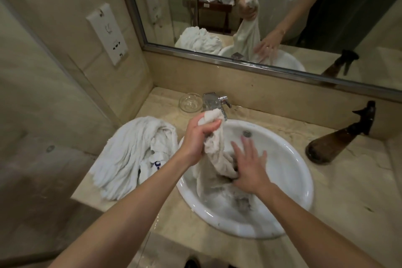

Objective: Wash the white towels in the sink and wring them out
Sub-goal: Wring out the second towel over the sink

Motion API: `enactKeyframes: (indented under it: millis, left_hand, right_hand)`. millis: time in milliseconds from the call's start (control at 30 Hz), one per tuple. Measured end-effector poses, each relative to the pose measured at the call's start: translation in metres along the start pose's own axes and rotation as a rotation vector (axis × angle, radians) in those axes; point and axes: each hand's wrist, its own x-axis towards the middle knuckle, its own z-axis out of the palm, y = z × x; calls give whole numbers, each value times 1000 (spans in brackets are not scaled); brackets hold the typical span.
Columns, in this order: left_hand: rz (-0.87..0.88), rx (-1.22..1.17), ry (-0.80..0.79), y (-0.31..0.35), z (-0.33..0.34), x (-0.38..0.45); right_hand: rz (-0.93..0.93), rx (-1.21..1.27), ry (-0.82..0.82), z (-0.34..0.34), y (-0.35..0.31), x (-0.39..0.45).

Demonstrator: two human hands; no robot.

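Beige marble makes up the counter (339, 185), which runs from a tiled wall on the left to a mirror (282, 6) along the back edge. Set into it is a round white sink (289, 180) with a chrome faucet (217, 102) at its back rim.

One white towel (215, 159) hangs wet and greyish, gathered into a rope from the left hand (198, 139) down into the basin, where its lower end lies bunched and darker at the bottom. The left hand grips the top of it in a closed fist above the sink's back-left rim, a tuft sticking out above the thumb. The right hand (250, 169) lies flat against the towel lower down inside the bowl, fingers straight and spread.

A second towel (130, 154), dry-looking and ribbed, is heaped on the counter's left end, touching the sink's left rim and drooping over the front edge. A small glass bowl (190, 102) stands at the back just left of the faucet. A brown spray bottle (339, 139) lies on its side near the back right, well apart from the sink; bare marble lies between them.
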Motion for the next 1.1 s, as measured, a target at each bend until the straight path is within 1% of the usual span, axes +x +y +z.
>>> enactKeyframes:
  millis: [33,67,100,133,200,267,333,400,500,567,633,733,767,800,867,933,1000,1033,1100]
  left_hand:
    - [4,15,-20,1,4,-2]
    - [13,40,-45,2,7,-4]
    - [18,59,-68,4,7,-6]
    - [13,68,-69,5,3,-8]
    - [-4,66,-18,7,-14,-10]
    - [15,103,51,7,-38,-10]
    - [50,207,95,2,-58,-8]
    - [70,378,119,-7,-67,-4]
    - [-20,740,97,-27,-70,5]
    - [-40,999,1,-42,-71,11]
    - [-32,1252,-159,-57,-70,16]
    - [-81,1671,-400,-81,-56,19]
    - [-61,1745,-465,-90,-47,17]
    - [-41,1755,-520,-98,-37,15]
    - [-19,1667,-591,-115,-22,13]
    - [-41,1542,-624,-135,-12,16]
    - [-36,1463,-612,-148,-2,20]
    - [-6,1480,-579,-151,4,24]
    - [92,1611,-531,-149,14,35]
  right_hand:
    - [-41,109,-70,1,-8,2]
    - [-39,198,-116,2,-14,4]
    - [-12,231,-123,5,-13,7]
    - [31,190,-118,8,-9,9]
    - [128,27,-123,10,9,11]
    - [221,-11,-128,7,30,10]
    - [313,95,-111,2,44,7]
    - [374,271,-40,-8,47,5]
    - [400,566,114,-36,40,5]
    - [400,759,179,-58,32,2]
    - [378,904,201,-78,24,-7]
    - [348,1109,209,-102,14,-20]
    - [336,1178,206,-109,12,-24]
    - [332,1236,193,-115,10,-27]
    - [317,1302,170,-128,7,-34]
    - [276,1334,150,-143,9,-45]
    - [205,1370,132,-162,14,-58]
    - [148,1388,116,-173,15,-65]
    - [47,1403,98,-191,18,-74]
